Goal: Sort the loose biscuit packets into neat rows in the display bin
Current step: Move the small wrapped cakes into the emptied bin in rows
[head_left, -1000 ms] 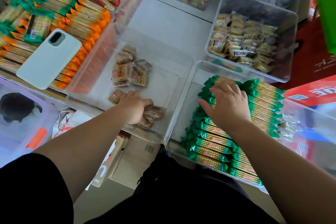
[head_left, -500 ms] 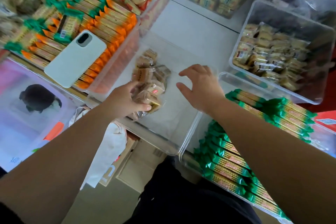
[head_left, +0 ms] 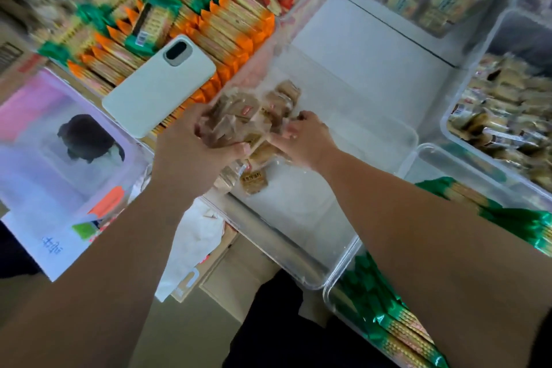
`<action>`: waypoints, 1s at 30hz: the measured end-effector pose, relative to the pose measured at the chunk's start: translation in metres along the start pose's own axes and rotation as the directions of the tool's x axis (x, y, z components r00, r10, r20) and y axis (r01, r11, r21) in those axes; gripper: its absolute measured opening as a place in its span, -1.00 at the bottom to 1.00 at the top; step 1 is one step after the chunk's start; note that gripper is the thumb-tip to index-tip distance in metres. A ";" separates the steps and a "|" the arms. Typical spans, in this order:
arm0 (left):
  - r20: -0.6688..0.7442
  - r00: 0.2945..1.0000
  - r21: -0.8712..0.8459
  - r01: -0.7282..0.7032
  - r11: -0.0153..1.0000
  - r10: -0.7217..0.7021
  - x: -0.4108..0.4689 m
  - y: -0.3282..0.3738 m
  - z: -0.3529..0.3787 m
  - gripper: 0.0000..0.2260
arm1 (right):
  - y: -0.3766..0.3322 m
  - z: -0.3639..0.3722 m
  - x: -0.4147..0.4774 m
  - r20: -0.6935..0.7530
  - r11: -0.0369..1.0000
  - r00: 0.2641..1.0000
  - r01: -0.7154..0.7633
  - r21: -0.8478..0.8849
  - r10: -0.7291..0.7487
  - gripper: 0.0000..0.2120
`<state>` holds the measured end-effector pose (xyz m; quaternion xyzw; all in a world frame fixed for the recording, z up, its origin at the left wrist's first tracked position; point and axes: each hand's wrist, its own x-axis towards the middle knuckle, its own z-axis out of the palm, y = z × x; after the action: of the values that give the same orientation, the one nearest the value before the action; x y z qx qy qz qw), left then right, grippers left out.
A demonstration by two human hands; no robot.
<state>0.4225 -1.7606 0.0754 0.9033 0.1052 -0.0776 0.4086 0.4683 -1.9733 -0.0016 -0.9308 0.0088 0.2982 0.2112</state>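
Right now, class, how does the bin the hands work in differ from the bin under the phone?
The middle bin holds few brown packets, bunched, its floor mostly bare; the left bin is packed with orange-ended packets in rows. A phone lies on the left bin's packets; none lies on the middle bin's. Both are clear plastic.

biscuit packets (head_left: pixel 239 122): motion-blurred, labels unreadable | green packets (head_left: pixel 397 334): cut by bottom edge

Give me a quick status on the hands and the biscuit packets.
Left hand grips the brown packet bunch. Right hand pinches it too, over the clear bin. More packets loose beneath; no rows yet.
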 end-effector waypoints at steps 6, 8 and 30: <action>-0.093 0.995 0.013 0.042 0.999 -0.041 -0.005 -0.005 -0.018 -0.50 | 0.008 0.017 -0.011 -0.219 0.977 0.968 -0.082 0.194 0.125 -0.27; -0.079 0.994 -0.022 0.074 0.997 -0.076 -0.006 -0.006 -0.019 -0.50 | 0.014 0.016 -0.012 -0.206 0.967 0.972 -0.060 0.247 0.113 -0.10; -0.134 0.956 -0.189 0.234 0.954 -0.261 -0.034 -0.024 -0.023 -0.54 | 0.026 0.020 -0.036 0.217 0.989 0.975 -0.016 -0.146 0.047 -0.30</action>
<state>0.3849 -1.7320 0.0802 0.8476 0.2560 -0.0475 0.4623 0.4239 -1.9931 -0.0062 -0.9046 -0.0212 0.4025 0.1388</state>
